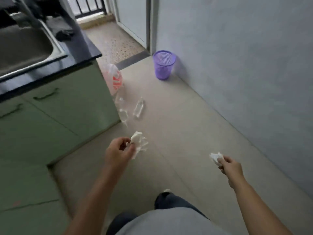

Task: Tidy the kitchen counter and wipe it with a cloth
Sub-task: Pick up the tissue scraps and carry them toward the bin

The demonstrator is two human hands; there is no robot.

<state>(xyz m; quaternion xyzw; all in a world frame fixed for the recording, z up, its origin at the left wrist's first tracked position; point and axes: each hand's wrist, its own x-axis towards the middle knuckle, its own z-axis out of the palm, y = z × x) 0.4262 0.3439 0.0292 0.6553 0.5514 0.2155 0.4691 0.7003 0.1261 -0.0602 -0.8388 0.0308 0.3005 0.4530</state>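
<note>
My left hand (118, 150) pinches a crumpled white tissue with a bit of clear wrapper (138, 143) over the floor. A second, smaller wad of white tissue (216, 156) sits in my right hand (231, 168), held out to the right. A purple mesh waste bin (164, 64) stands on the floor against the grey wall, well ahead of both hands. The black kitchen counter (81, 48) with its steel sink (25, 48) lies at the upper left, away from my hands. A dark cloth (65, 32) rests on the counter beside the sink.
Green cabinets (59, 112) run under the counter on the left. A white and red plastic bag (114, 78) and two clear empty bottles (139, 107) lie on the floor by the cabinet corner. A doorway to a balcony (115, 39) opens ahead. The view is blurred.
</note>
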